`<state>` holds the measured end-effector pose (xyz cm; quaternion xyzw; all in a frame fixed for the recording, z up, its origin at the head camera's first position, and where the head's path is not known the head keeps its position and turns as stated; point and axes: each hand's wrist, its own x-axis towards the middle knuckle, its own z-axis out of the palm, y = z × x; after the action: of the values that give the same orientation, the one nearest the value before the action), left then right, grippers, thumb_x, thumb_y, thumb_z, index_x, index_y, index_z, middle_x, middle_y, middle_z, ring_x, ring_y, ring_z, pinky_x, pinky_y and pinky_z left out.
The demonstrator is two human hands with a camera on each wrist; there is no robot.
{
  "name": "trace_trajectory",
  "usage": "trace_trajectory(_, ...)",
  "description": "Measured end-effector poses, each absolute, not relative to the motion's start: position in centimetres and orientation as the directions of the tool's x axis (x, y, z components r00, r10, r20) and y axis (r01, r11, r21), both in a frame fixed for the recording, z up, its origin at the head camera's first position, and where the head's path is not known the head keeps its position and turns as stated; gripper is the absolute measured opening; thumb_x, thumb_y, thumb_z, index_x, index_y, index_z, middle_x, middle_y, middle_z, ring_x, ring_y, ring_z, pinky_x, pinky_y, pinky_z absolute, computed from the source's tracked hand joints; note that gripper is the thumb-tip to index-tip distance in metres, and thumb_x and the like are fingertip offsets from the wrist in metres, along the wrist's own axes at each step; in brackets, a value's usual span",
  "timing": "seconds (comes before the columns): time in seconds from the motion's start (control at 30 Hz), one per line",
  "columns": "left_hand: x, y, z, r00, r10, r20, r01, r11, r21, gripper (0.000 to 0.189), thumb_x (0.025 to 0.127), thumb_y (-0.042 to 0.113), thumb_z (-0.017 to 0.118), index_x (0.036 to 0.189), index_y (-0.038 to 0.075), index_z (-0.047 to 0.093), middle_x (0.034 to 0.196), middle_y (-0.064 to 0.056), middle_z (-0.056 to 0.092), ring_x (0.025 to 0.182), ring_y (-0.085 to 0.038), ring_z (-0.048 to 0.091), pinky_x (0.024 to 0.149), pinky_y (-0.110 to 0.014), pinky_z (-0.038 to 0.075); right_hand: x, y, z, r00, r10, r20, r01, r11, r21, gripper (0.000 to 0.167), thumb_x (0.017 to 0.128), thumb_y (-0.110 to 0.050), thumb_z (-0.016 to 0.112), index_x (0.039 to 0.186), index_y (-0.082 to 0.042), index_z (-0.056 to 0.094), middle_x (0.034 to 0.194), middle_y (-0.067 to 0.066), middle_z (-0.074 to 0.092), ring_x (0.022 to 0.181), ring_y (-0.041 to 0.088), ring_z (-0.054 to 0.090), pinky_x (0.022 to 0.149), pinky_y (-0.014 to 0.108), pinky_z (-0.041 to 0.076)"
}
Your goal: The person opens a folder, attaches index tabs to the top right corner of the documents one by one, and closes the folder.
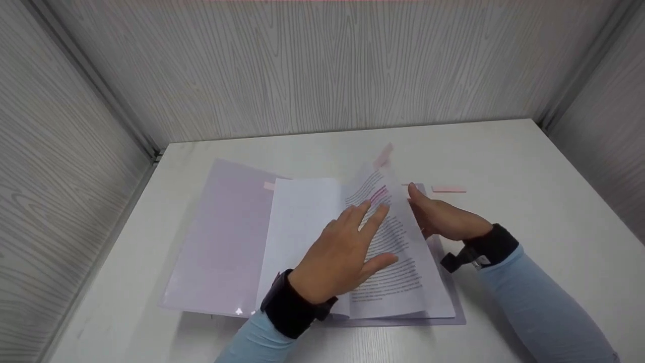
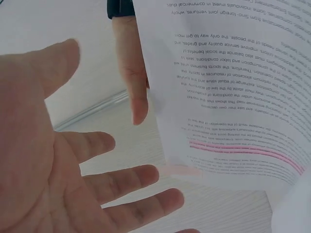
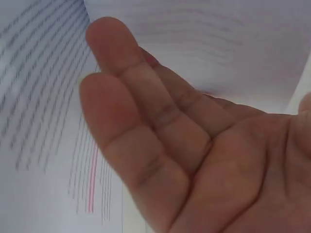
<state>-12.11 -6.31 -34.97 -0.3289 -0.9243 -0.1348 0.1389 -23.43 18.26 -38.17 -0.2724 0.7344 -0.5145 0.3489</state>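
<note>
A bound document with a translucent lilac cover (image 1: 227,237) lies spread on the table. One printed page (image 1: 393,282) is raised and bowed, with pink highlighted lines (image 2: 243,151) and a pink sticky tab (image 1: 384,157) at its top edge. Over this page is my left hand (image 1: 340,254), fingers spread and holding nothing; the left wrist view shows its palm apart from the paper. My right hand (image 1: 448,218) is at the page's right edge, thumb up, its fingers partly hidden behind the sheet. In the right wrist view its fingers (image 3: 126,131) are slightly bent, with printed sheets around them.
A small pink strip of sticky tabs (image 1: 448,189) lies on the white table (image 1: 524,166), right of the document. Another pink tab (image 1: 269,186) sticks out from the turned left-hand pages. Grey wood-grain panels (image 1: 322,70) stand at the back and both sides.
</note>
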Motion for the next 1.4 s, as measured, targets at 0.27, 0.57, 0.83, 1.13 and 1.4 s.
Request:
trace_trajectory(0.27,-10.7,-6.9,-33.4,-0.72,0.587,0.371,0.67,0.727,0.15,0.069,0.097,0.059,0.036,0.143,0.008,0.045,0.142,-0.016,0.044,0.13,-0.033,0.042,0.1,-0.048,0.042,-21.7,15.8,-38.4,-0.551,-0.793,-0.261,-0.096,0.371,-0.924,0.069,0.098,-0.06,0.002,0.15,-0.027,0.031,0.124,0.017,0.061,0.104,0.032,0.062,0.084,0.047,0.051)
trace_trajectory(0.57,-9.8,-10.4,-31.1,-0.797,0.49,0.353,0.567,0.808,0.161,0.064,0.095,0.057,0.044,0.117,0.001,0.065,0.129,-0.018,0.056,0.123,-0.031,0.05,0.098,-0.044,0.044,-19.4,12.7,-39.4,-0.537,-0.82,-0.2,-0.348,0.431,-0.832,0.051,0.104,-0.048,0.013,0.151,-0.035,0.027,0.141,-0.006,0.049,0.12,0.017,0.054,0.095,0.045,0.045)
trace_trajectory(0.83,-8.8,-12.9,-29.6,-0.849,0.378,0.371,0.446,0.888,0.117,0.058,0.091,0.05,0.059,0.117,-0.002,0.064,0.131,-0.02,0.055,0.121,-0.032,0.052,0.097,-0.044,0.045,-17.4,11.2,-40.8,-0.568,-0.813,-0.13,-0.601,0.517,-0.609,0.048,0.103,-0.047,0.03,0.15,-0.037,0.029,0.153,-0.006,0.032,0.139,0.014,0.03,0.11,0.045,0.029)
trace_trajectory(1.13,-6.9,-10.7,-29.5,-0.788,0.515,0.337,0.579,0.806,0.122,0.058,0.093,0.051,0.056,0.124,0.002,0.062,0.129,-0.015,0.058,0.119,-0.027,0.055,0.097,-0.042,0.046,-16.4,10.4,-41.8,-0.467,-0.884,0.015,-0.784,0.406,-0.469,0.052,0.102,-0.047,0.033,0.151,-0.029,0.029,0.157,0.002,0.025,0.141,0.021,0.027,0.109,0.046,0.031)
trace_trajectory(1.4,-8.2,-8.5,-31.3,-0.761,0.604,0.237,0.639,0.761,0.111,0.053,0.09,0.046,0.063,0.122,0.004,0.062,0.122,-0.012,0.062,0.112,-0.024,0.059,0.091,-0.038,0.049,-16.2,10.3,-42.6,-0.366,-0.923,0.12,-0.893,0.312,-0.325,0.052,0.103,-0.041,0.035,0.152,-0.022,0.027,0.156,0.001,0.026,0.142,0.018,0.023,0.112,0.042,0.026)
